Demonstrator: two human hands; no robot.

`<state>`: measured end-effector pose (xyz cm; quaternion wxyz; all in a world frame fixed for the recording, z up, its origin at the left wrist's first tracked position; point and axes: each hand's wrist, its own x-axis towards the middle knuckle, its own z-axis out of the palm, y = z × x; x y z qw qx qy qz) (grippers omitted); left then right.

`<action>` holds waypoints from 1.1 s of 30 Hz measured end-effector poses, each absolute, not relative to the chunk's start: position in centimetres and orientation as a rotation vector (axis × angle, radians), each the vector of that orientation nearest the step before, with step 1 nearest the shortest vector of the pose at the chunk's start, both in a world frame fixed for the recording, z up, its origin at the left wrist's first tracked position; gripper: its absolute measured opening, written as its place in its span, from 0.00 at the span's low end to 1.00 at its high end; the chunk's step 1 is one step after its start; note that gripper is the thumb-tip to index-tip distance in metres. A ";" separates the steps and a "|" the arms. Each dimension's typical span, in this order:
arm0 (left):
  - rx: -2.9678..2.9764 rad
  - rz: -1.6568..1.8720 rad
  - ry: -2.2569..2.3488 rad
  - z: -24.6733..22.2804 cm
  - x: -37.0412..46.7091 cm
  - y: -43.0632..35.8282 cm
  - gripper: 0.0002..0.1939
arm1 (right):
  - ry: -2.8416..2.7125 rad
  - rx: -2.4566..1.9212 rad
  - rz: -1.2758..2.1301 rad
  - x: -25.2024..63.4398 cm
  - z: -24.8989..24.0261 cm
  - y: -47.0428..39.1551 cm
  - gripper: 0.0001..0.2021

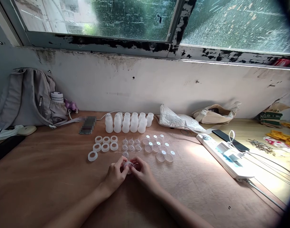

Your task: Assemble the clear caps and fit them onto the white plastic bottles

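A small translucent white bottle ring [128, 163] is pinched between the fingertips of my two hands, low over the wooden table. My left hand [115, 174] is closed on its left side, and my right hand [143, 173] on its right. Fingers hide much of the ring, and I cannot tell whether another part sits inside it. Just beyond lies a clear bottle nipple [125, 154], with several more nipples [131, 148] in rows behind. White rings [105, 147] are laid out to the left. Clear round caps [161, 156] with pale stickers lie to the right.
Translucent baby bottles [126, 124] stand in rows near the wall. A phone [87, 125] and grey backpack [28, 98] are at the left. Rightward lie a padded bag [172, 118], a cloth pouch [214, 114], a power strip [225, 158] with cables and a black phone [230, 140].
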<state>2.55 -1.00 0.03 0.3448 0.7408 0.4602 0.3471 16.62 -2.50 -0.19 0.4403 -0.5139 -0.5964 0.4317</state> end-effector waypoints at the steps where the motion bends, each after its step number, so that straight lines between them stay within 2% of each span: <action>1: 1.926 0.899 1.181 0.1 2.6 -1.0 0.04 | -1.468 -1.283 1.077 16.7 -0.3 -2.5 0.05; 8: 1.882 0.859 1.075 0.2 2.7 -1.0 0.11 | -1.417 -1.298 1.088 17.0 -1.0 -2.2 0.05; 17: 1.887 0.835 1.168 0.0 2.8 -1.1 0.06 | -1.570 -1.385 0.812 16.6 -0.2 -2.5 0.05; 23: 1.850 0.844 1.111 0.4 2.8 -1.2 0.06 | -1.592 -1.374 0.798 16.7 -0.1 -2.5 0.06; 33: 1.837 0.848 1.155 0.5 2.4 -1.0 0.05 | -1.347 -1.182 1.263 16.7 -0.1 -2.7 0.15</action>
